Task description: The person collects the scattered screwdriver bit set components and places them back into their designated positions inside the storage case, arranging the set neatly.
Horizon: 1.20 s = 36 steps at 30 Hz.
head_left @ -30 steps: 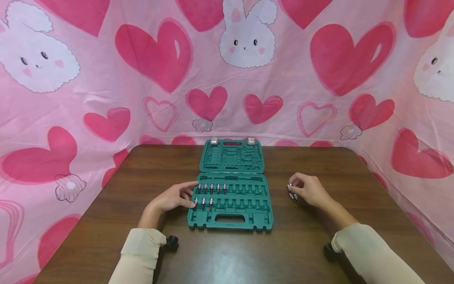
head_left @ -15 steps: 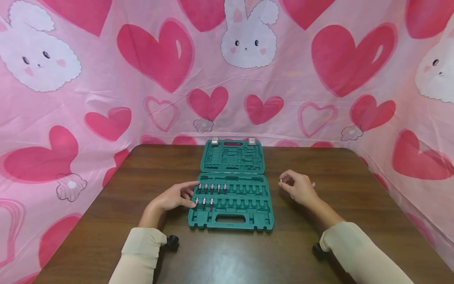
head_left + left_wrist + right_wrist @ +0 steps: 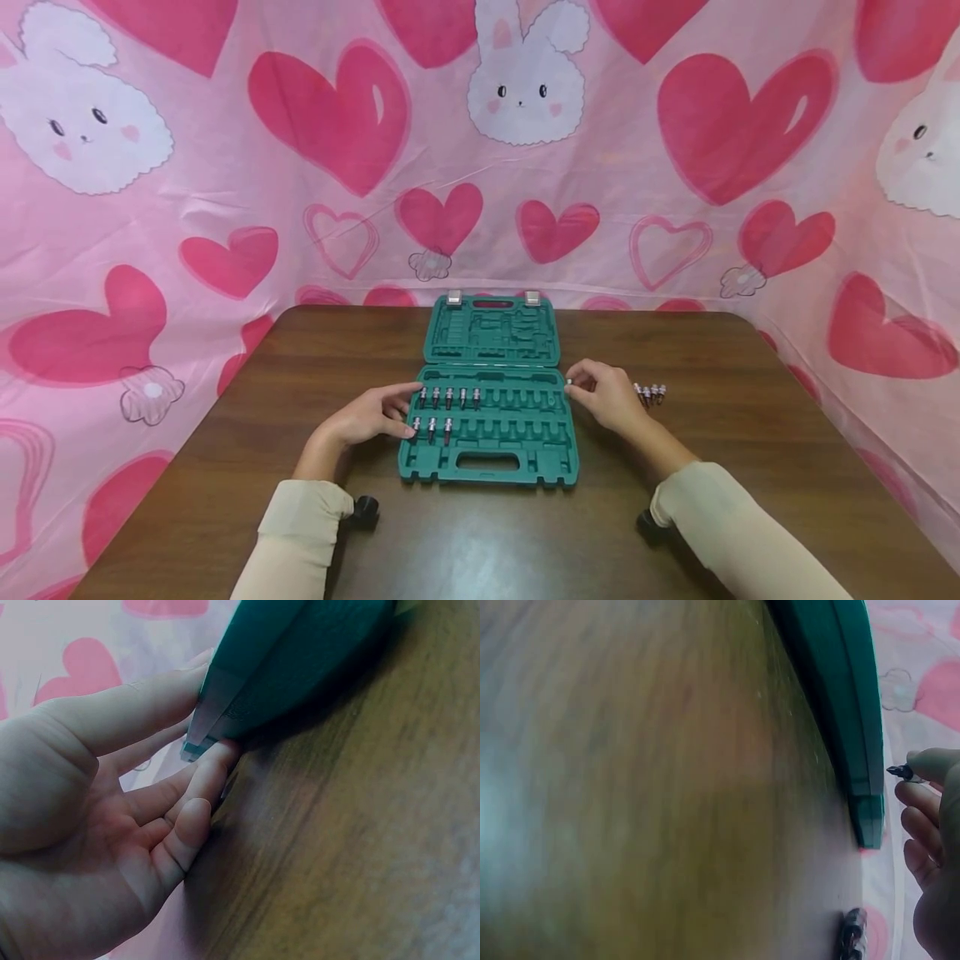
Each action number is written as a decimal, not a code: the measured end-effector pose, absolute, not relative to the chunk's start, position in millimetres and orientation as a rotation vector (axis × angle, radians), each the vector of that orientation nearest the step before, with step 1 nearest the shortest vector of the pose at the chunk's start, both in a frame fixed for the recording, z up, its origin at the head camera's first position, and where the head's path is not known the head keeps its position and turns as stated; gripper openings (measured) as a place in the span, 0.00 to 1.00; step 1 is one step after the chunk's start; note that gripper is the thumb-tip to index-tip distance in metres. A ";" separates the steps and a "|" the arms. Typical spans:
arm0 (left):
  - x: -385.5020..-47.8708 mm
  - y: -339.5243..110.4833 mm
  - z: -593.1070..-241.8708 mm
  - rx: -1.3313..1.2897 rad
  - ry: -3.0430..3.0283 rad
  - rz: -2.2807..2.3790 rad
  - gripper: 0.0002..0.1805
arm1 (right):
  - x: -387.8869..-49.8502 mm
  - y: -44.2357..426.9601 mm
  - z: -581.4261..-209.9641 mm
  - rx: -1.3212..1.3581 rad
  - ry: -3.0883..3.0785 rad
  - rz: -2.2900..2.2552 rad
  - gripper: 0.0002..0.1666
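Note:
An opened green tool case (image 3: pixel 487 478) lies on the table, with several silver bit sockets (image 3: pixel 448 398) in the left parts of its two rows. My left hand (image 3: pixel 367 417) rests against the case's left side, thumb and forefinger spread along the edge; the left wrist view shows its fingers (image 3: pixel 214 769) at the green wall (image 3: pixel 262 682). Just off the upper right edge of the case, my right hand (image 3: pixel 611 398) pinches one small bit socket (image 3: pixel 569 382). Its dark pointed tip (image 3: pixel 898 772) sticks out from the fingers in the right wrist view.
Several loose bit sockets (image 3: pixel 649 393) lie on the wooden table (image 3: pixel 480 550) right of my right hand. The case's raised lid (image 3: pixel 491 329) stands behind its base. Pink patterned cloth (image 3: pixel 637 158) hangs behind and beside the table.
My right hand has moved left from the loose sockets to the case's right edge, carrying one socket, which leaves the others in view. My left hand has stayed in place.

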<state>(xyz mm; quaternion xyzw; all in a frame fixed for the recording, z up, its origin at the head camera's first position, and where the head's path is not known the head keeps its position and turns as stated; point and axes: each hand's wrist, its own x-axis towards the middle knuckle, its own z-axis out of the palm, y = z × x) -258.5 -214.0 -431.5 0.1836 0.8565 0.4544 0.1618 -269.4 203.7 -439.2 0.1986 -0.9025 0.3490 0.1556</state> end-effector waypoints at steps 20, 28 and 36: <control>-258.7 -212.4 -430.3 0.521 2.427 1.313 0.43 | -271.2 175.5 -441.9 0.655 -2.547 1.034 0.08; -257.5 -212.5 -429.3 0.514 2.429 1.310 0.43 | -270.3 157.7 -431.7 0.603 -2.695 1.064 0.07; -257.3 -212.8 -429.2 0.506 2.425 1.313 0.42 | -271.6 137.5 -428.0 0.584 -2.757 1.088 0.05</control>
